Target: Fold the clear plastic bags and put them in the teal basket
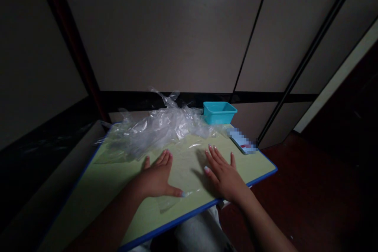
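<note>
A thin clear plastic bag point(187, 169) lies spread on the yellow-green tabletop between my hands. My left hand point(159, 177) is open over its left side, thumb stretched toward the near edge. On the other side, my right hand point(221, 171) is open too, fingers apart and pointing away from me. Both palms face down, and neither hand grips anything. Just beyond them sits a crumpled heap of clear plastic bags point(165, 128). The flat bag's outline is hard to make out against the table.
A turquoise plastic basket point(220, 117) stands at the table's back right. Nearer to me lies a phone point(242, 141), its screen blurred out. The table point(124, 189) has a blue rim and meets panelled cabinet doors point(171, 35) behind. Reddish floor point(295, 193) shows at right.
</note>
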### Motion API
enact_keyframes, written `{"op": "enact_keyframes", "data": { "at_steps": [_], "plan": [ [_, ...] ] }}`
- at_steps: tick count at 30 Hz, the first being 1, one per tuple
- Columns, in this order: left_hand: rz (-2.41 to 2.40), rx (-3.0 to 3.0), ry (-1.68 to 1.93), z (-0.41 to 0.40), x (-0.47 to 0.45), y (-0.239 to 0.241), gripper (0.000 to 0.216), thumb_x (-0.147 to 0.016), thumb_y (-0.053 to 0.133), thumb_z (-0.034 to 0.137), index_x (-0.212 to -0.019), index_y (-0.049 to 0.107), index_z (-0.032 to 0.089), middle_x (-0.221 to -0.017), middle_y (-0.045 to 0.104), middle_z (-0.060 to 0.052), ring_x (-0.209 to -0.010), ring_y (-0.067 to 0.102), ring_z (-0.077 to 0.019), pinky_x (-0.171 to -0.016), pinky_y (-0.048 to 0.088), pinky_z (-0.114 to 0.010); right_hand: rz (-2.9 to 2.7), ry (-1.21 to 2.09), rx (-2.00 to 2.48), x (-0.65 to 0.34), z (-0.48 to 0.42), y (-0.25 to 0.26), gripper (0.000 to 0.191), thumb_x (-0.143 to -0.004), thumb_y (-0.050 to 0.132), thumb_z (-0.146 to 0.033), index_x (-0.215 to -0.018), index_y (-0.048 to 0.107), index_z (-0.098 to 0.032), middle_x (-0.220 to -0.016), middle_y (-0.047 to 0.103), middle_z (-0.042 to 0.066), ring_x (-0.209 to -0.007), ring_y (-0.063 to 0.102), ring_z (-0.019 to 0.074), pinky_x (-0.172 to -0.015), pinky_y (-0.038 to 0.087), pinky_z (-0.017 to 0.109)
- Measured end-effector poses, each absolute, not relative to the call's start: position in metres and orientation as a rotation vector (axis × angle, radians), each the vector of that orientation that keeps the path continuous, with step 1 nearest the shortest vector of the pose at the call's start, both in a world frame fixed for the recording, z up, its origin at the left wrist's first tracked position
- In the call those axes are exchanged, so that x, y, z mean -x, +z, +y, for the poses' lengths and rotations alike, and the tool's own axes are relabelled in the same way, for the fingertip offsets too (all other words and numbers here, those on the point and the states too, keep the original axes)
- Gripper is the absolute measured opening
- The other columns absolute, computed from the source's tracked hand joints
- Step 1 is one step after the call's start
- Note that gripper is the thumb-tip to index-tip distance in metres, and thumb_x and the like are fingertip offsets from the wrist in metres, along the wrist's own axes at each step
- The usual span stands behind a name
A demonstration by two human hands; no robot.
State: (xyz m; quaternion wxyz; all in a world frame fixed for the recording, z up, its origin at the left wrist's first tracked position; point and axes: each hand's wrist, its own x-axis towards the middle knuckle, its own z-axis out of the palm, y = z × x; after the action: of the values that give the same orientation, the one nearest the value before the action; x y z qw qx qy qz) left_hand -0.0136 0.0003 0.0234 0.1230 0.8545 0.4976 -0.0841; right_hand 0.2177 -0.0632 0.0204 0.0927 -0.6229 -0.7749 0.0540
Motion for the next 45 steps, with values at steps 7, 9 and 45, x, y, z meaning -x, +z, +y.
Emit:
{"op": "enact_keyframes", "data": {
  "at_steps": [7,9,45],
  "plan": [
    [1.401,-2.504,-0.224,-0.001,0.007,0.015,0.127,-0.045,0.051,0.079,-0.140,0.008,0.007,-0.143,-0.009,-0.017,-0.133,-0.009,-0.0304,-0.099,0.000,-0.063,-2.799,0.594,1.174,-0.175,-0.040,0.046,0.061,-0.090,0.022,-0.051,-0.142,0.006,-0.023,-0.147,0.007,0.005,-0.135,0.006,0.0196,-0.105,-0.004,0.052],
    [1.402,-2.492,-0.211,0.000,0.006,0.016,0.128,-0.045,0.053,0.078,-0.140,0.005,0.008,-0.144,-0.010,-0.016,-0.133,-0.010,-0.0303,-0.100,0.000,-0.062,-2.865,0.653,1.162,-0.172,-0.026,0.039,0.066,-0.089,0.023,-0.053,-0.142,0.003,-0.018,-0.147,0.007,0.010,-0.135,0.006,0.0208,-0.104,-0.002,0.053],
    [1.186,-2.716,0.144,0.002,0.002,0.023,0.041,-0.067,0.059,0.059,-0.058,0.057,0.019,-0.062,0.060,0.000,-0.057,0.053,-0.0173,-0.050,0.029,-0.025,-2.912,0.660,0.943,-0.192,0.032,0.041,0.050,-0.093,0.009,-0.045,-0.139,0.020,-0.029,-0.145,0.021,0.001,-0.133,0.016,0.0169,-0.106,0.002,0.048]
  ]
}}
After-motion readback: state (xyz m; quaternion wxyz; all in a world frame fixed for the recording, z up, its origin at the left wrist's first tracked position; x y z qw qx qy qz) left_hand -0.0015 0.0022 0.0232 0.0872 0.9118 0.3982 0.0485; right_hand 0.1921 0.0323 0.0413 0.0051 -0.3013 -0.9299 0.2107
